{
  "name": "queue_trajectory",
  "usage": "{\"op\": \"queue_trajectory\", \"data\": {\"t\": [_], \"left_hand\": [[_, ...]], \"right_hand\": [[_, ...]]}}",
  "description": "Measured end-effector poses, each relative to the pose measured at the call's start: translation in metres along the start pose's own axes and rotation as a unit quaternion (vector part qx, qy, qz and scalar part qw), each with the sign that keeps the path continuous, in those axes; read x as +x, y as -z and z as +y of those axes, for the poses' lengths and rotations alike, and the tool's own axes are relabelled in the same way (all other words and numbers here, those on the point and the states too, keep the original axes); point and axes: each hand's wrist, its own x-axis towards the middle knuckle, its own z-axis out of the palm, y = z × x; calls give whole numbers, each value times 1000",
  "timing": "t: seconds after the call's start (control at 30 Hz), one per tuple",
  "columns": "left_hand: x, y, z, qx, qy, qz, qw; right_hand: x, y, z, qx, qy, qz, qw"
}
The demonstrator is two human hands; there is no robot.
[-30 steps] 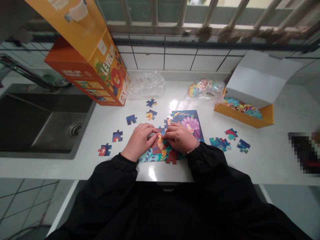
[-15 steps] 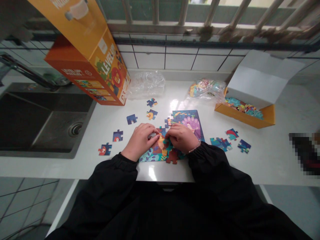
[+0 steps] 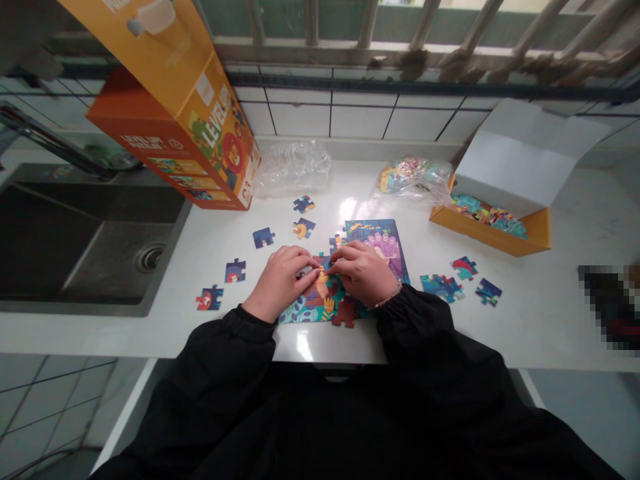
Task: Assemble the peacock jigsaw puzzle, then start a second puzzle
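A partly joined puzzle (image 3: 383, 241) lies on the white counter, its middle partly covered by both hands. My left hand (image 3: 286, 279) rests at the puzzle's left side, thumb and fingers pinched together near its upper middle. Close beside it, my right hand (image 3: 361, 270) is bent over the puzzle with its fingertips pressed together on the pieces. What either hand grips is too small to make out. A dark red piece (image 3: 345, 313) shows at the puzzle's front edge, below my right hand. Several loose pieces lie to the left, among them a blue one (image 3: 263, 237).
An orange box (image 3: 215, 133) stands at the back left beside a sink (image 3: 150, 293). Clear plastic packaging (image 3: 295, 168) and a bag of pieces (image 3: 413, 179) lie near the wall. An open box (image 3: 490, 233) holds pieces at right, with loose pieces (image 3: 489, 292) in front.
My right hand's fingertips have shifted slightly up and left, closer to my left fingertips. My left hand has hardly moved.
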Motion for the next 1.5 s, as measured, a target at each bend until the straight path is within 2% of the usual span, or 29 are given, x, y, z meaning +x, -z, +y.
{"op": "queue_trajectory", "data": {"t": [0.37,0.63,0.83,1.0,1.23,1.37,1.5], "left_hand": [[-1,-2,0,11,-2,-2,1000],[0,-1,1,11,-2,-5,1000],[1,2,4,7,8,-8,1000],[1,2,4,5,8,-8,1000],[0,1,5,5,3,-6,1000],[-9,12,10,17,0,13,1000],[-26,41,6,86,35,36,995]], "right_hand": [[0,-2,-3,-42,36,-23,998],[1,-2,-3,-25,13,-22,999],[1,0,-8,-37,-44,7,998],[2,-1,-5,-48,-20,-30,998],[2,-1,-3,-36,-35,-33,998],[2,-1,-4,-32,-47,-43,997],[1,-2,-3,-30,-54,-48,997]]}}
